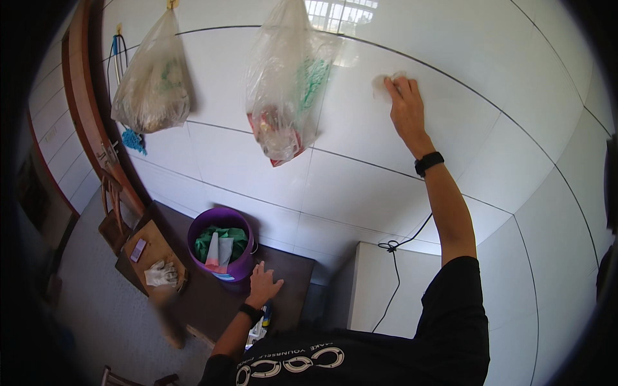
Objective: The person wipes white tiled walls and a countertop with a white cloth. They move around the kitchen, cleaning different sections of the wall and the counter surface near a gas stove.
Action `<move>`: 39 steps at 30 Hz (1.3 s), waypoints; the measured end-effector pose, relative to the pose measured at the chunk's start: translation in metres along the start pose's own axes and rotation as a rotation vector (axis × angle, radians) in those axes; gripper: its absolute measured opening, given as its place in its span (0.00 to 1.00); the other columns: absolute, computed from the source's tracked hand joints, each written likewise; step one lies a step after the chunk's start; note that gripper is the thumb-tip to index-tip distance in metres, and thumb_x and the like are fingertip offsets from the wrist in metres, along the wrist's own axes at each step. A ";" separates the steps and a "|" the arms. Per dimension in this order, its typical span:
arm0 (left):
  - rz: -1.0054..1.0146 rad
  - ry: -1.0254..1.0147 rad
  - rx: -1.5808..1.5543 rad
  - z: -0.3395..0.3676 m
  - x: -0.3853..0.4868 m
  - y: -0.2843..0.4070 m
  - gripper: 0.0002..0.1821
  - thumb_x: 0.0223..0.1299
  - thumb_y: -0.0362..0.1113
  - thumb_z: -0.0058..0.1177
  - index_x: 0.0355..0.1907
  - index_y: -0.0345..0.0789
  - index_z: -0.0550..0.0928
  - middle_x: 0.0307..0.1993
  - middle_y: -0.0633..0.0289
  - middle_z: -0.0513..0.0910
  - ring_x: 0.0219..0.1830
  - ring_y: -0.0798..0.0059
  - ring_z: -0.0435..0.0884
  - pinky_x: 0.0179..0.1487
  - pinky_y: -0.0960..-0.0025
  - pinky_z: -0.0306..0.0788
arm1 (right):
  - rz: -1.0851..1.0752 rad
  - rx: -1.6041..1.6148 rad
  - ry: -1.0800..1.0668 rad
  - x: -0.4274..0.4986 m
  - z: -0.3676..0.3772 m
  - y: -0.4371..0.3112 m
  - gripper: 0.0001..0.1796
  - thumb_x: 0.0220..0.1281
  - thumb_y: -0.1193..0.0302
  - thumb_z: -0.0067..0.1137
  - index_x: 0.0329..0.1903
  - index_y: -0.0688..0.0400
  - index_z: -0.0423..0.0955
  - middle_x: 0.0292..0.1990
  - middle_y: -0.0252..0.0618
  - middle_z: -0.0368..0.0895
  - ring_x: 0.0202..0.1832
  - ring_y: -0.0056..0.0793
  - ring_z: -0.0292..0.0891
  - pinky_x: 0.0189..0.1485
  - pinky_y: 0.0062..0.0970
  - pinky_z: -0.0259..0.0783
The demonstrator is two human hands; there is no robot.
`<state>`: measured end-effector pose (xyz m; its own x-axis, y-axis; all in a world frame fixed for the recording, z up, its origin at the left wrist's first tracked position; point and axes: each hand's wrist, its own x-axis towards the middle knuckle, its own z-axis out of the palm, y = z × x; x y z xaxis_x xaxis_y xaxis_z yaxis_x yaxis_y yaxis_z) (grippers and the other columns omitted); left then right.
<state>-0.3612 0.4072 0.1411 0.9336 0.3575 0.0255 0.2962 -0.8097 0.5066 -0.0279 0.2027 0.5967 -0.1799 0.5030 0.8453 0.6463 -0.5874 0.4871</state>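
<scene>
A thin pale wipe or cloth (383, 89) lies against the white tiled wall (357, 120) under the fingertips of my right hand (408, 108). That arm reaches up, with a black band at the wrist. Lower down, my left hand (264, 284) is held over the dark brown tabletop (294, 275) with its fingers spread and nothing in them. Just beside it stands a purple bucket (195, 224) lined with a green plastic bag (237, 248). White and pink packaging (219, 251) lies on top in the bucket. Whether the left fingers touch anything is unclear.
Two filled plastic bags (157, 91) (289, 91) hang on the wall. A blue mop head (133, 140) hangs near the wooden door frame (87, 96). White gloves (161, 273) lie on a wooden board (140, 236). A black cable (398, 277) trails over a white cabinet (372, 294).
</scene>
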 end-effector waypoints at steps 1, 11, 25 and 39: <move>-0.010 -0.005 0.010 0.001 -0.001 -0.002 0.30 0.51 0.53 0.63 0.52 0.34 0.81 0.68 0.39 0.63 0.70 0.41 0.60 0.67 0.46 0.62 | -0.036 0.042 -0.023 -0.009 0.001 -0.010 0.18 0.50 0.83 0.56 0.47 0.65 0.77 0.39 0.40 0.73 0.42 0.38 0.70 0.43 0.34 0.73; -0.053 -0.017 -0.014 0.005 -0.013 -0.023 0.31 0.51 0.53 0.63 0.52 0.33 0.81 0.69 0.39 0.61 0.69 0.41 0.60 0.66 0.45 0.62 | 0.063 0.019 0.047 0.003 0.002 0.007 0.20 0.49 0.84 0.53 0.48 0.62 0.78 0.41 0.40 0.74 0.43 0.41 0.71 0.43 0.36 0.73; -0.123 -0.100 -0.075 0.016 -0.026 -0.033 0.31 0.50 0.54 0.62 0.51 0.33 0.82 0.68 0.39 0.62 0.70 0.43 0.59 0.67 0.45 0.61 | 0.067 0.053 -0.011 0.000 -0.012 0.002 0.18 0.48 0.82 0.55 0.46 0.64 0.77 0.41 0.40 0.73 0.45 0.39 0.70 0.45 0.33 0.74; -0.118 -0.148 -0.085 0.027 -0.026 -0.037 0.30 0.50 0.54 0.61 0.50 0.33 0.82 0.69 0.39 0.61 0.69 0.42 0.60 0.67 0.44 0.61 | -0.070 0.023 -0.054 -0.002 -0.011 0.000 0.18 0.48 0.85 0.55 0.46 0.65 0.76 0.40 0.40 0.71 0.42 0.37 0.68 0.45 0.31 0.73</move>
<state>-0.3912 0.4151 0.0980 0.9148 0.3701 -0.1617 0.3928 -0.7217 0.5699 -0.0356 0.1950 0.5971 -0.1849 0.5762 0.7961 0.6508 -0.5352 0.5385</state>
